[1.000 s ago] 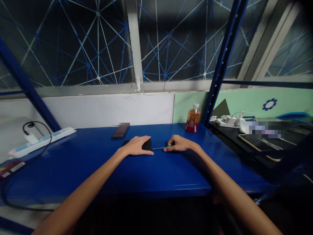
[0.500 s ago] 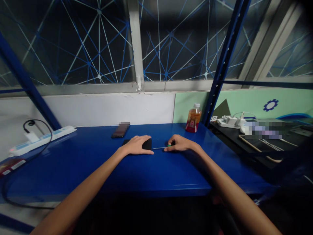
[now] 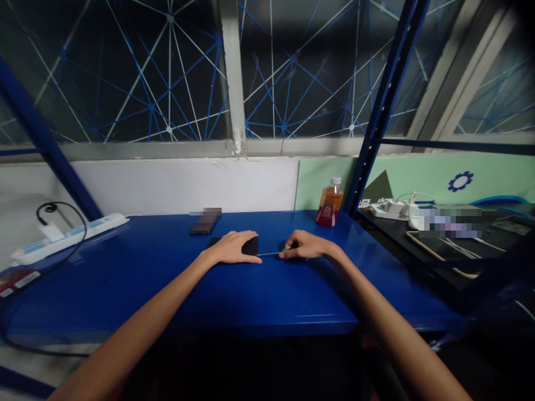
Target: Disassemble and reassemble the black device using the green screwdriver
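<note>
A flat black object (image 3: 251, 246) lies on the blue table (image 3: 179, 295), partly covered by my left hand (image 3: 234, 247), whose thumb and fingers reach along its edges and hold it. To the right, my right hand (image 3: 301, 245) pinches a thin metal rod (image 3: 270, 254) with a small green handle (image 3: 285, 250). The rod's far end meets the right edge of the black object; its very tip is too small to tell.
A dark phone (image 3: 206, 221) lies behind my left hand. An amber drink bottle (image 3: 330, 203) stands at the back right. On the left is a white power strip (image 3: 75, 238) with a black cable. Blue posts flank the table; a black table (image 3: 434, 250) holds cables.
The green handle and rod have shifted slightly left toward the black object. Both hands are otherwise nearly where they were.
</note>
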Available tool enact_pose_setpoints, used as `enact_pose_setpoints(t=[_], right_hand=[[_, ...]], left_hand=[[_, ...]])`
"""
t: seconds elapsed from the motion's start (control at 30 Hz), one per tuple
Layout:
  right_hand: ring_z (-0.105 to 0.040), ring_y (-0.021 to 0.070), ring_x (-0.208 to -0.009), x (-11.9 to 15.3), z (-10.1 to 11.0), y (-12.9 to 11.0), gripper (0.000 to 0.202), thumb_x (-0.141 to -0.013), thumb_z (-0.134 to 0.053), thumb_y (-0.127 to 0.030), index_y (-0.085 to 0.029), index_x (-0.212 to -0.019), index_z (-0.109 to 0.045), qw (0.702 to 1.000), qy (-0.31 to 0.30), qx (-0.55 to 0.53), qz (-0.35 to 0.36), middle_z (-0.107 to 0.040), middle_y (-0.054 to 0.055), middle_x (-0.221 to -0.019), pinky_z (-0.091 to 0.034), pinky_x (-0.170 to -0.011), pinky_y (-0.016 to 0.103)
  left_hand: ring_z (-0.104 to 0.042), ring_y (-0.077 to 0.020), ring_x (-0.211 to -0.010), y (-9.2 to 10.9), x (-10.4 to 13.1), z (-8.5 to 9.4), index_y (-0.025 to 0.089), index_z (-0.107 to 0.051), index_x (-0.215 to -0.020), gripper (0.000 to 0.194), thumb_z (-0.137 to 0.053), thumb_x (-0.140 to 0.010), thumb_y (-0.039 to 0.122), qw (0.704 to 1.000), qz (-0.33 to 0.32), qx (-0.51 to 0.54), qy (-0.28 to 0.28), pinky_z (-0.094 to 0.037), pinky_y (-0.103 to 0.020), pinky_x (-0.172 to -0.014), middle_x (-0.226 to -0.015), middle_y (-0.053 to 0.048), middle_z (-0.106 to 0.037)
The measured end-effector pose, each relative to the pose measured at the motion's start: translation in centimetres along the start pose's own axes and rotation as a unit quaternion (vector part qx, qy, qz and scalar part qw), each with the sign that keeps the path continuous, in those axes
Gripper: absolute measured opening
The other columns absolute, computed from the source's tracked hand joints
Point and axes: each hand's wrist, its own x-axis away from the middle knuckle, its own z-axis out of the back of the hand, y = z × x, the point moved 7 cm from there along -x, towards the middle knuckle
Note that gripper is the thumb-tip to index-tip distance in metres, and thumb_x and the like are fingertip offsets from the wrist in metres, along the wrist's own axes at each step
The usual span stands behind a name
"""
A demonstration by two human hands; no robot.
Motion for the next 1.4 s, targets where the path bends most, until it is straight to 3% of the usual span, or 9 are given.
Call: enact_pose_setpoints(t=[0.2, 0.93, 1.23, 1.4], right_hand=[[-0.039, 0.0096, -0.053, 0.3, 1.3, 0.0, 0.036, -0.079, -0.056, -0.044, -0.013, -0.063, -0.065, 0.999, 0.049, 0.018, 0.013, -0.054, 0.000, -0.058, -0.029, -0.051, 0.025], [-0.043, 0.0102, -0.053, -0.5, 0.3, 1.0, 0.032, -0.074, -0.058, -0.042, -0.014, -0.063, -0.069, 1.000, 0.020, 0.017, -0.015, -0.059, 0.001, -0.059, -0.031, -0.053, 0.025], [-0.038, 0.0084, -0.050, -0.1, 0.6, 0.6, 0.040, -0.072, -0.065, -0.053, -0.015, -0.061, -0.066, 1.000, 0.028, 0.012, 0.009, -0.052, -0.003, -0.053, -0.027, -0.049, 0.024], [-0.050, 0.0091, -0.046, 0.0, -0.2, 0.9, 0.045, -0.063, -0.074, -0.058, -0.015, -0.065, -0.061, 0.999, -0.008, -0.040, -0.018, -0.058, -0.002, -0.056, -0.036, -0.047, 0.022]], left_hand=[[-0.036, -0.0370, -0.135, 0.0, 0.0, 0.0, 0.024, -0.029, -0.148, 0.096, -0.044, -0.073, 0.081, 1.000, -0.001, -0.002, 0.000, -0.027, -0.049, -0.108, -0.152, -0.010, -0.034], [-0.036, -0.0384, -0.134, -0.1, 0.0, 0.0, 0.027, -0.027, -0.149, 0.095, -0.045, -0.073, 0.080, 1.000, 0.000, 0.008, 0.000, -0.027, -0.052, -0.107, -0.152, -0.009, -0.033], [-0.036, -0.0378, -0.135, 0.0, 0.1, 0.1, 0.026, -0.029, -0.148, 0.095, -0.045, -0.072, 0.081, 1.000, 0.001, 0.006, 0.001, -0.027, -0.050, -0.107, -0.152, -0.010, -0.034], [-0.035, -0.0374, -0.135, -0.2, -0.1, -0.1, 0.026, -0.028, -0.148, 0.096, -0.045, -0.072, 0.082, 1.000, 0.002, 0.005, 0.002, -0.027, -0.050, -0.108, -0.152, -0.010, -0.034]])
